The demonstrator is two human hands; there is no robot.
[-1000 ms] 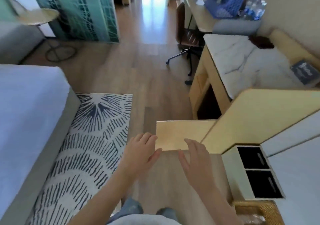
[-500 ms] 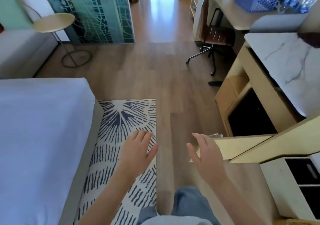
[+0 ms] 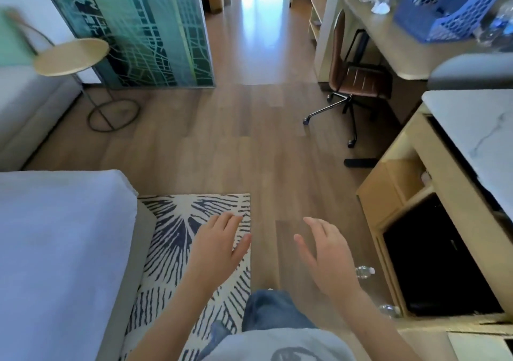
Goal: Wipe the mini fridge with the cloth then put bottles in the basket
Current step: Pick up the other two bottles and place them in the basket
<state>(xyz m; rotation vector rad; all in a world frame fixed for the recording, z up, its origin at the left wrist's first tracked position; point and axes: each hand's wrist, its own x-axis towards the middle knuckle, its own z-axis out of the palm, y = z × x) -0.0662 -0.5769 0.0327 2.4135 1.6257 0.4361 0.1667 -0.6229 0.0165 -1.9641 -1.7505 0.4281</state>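
My left hand (image 3: 219, 245) hovers over the patterned rug with fingers spread and nothing in it. My right hand (image 3: 329, 255) hangs over the wood floor, fingers straight, also empty. Two clear water bottles lie on the floor by the cabinet: one (image 3: 365, 271) just right of my right hand, another (image 3: 388, 310) lower down. The black mini fridge (image 3: 433, 263) sits inside the wooden cabinet at right. A blue plastic basket (image 3: 444, 13) stands on the far desk, with more bottles (image 3: 497, 27) beside it. No cloth is in view.
A bed (image 3: 61, 249) fills the left side, with the rug (image 3: 177, 235) beside it. A brown office chair (image 3: 355, 82) stands at the desk (image 3: 388, 44). A round side table (image 3: 72, 57) is at far left. A marble counter (image 3: 477, 138) tops the cabinet.
The view swung left and away from the open cabinet door my hands were near. Both hands came off it and now hang free over rug and floor. The floor bottles came into view.
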